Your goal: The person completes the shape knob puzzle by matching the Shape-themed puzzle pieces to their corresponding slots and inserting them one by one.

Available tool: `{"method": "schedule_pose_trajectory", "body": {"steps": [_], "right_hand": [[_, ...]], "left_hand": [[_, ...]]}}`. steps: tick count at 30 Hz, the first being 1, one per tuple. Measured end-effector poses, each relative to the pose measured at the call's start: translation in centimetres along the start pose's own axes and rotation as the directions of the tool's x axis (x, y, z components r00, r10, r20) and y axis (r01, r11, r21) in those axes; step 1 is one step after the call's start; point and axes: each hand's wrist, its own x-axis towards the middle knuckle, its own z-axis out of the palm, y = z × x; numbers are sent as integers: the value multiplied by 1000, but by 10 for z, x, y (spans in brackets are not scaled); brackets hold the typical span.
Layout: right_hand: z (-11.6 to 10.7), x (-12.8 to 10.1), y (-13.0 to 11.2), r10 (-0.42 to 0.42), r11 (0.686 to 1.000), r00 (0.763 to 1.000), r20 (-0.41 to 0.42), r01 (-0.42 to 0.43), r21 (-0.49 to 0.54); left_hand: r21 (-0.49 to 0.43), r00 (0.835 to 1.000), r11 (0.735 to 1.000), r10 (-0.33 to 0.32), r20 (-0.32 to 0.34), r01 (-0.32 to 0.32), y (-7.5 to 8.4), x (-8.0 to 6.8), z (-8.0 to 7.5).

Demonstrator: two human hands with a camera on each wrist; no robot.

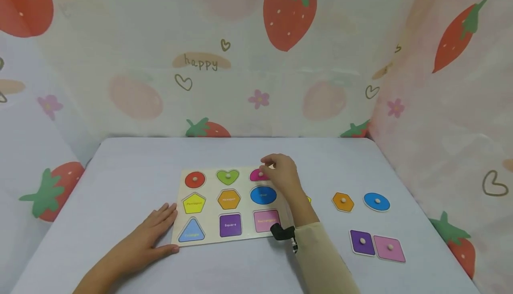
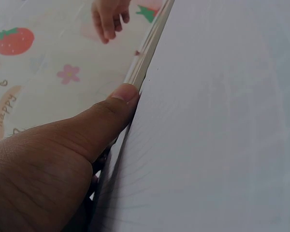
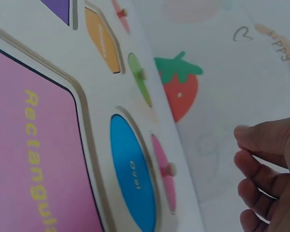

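A white shape puzzle board lies on the table. Its top row holds knobbed pieces: a red circle, a green heart and a magenta rounded piece. The lower recesses show printed shapes, including the blue oval. My left hand rests by the board's left edge, fingers spread and fairly straight, the thumb touching the rim. Over the top right corner hovers my right hand, its fingers loosely bent. In the right wrist view these fingers hold nothing and stay apart from the magenta piece's knob.
Right of the board lie an orange hexagon piece, a blue oval piece, a purple square piece and a pink rectangle piece. A yellow piece is mostly hidden behind my right forearm. Strawberry-patterned cloth surrounds the table.
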Motion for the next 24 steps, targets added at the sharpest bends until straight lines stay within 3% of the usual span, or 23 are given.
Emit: {"method": "schedule_pose_trajectory", "body": {"steps": [10,17,24], "right_hand": [[-32,-15,-6,-114,993,991,66,113,20],[-63,-28,15,-184,982,973,138,187,-3],[-76,-38,37,-212,975,959,189,221,-30]], "left_hand": [[8,1000,1000,-19,8,19,2,0,0],[7,999,1000,-27,24,27,4,2,6],[30,1000,999,-22,13,22,3,0,-1]]}}
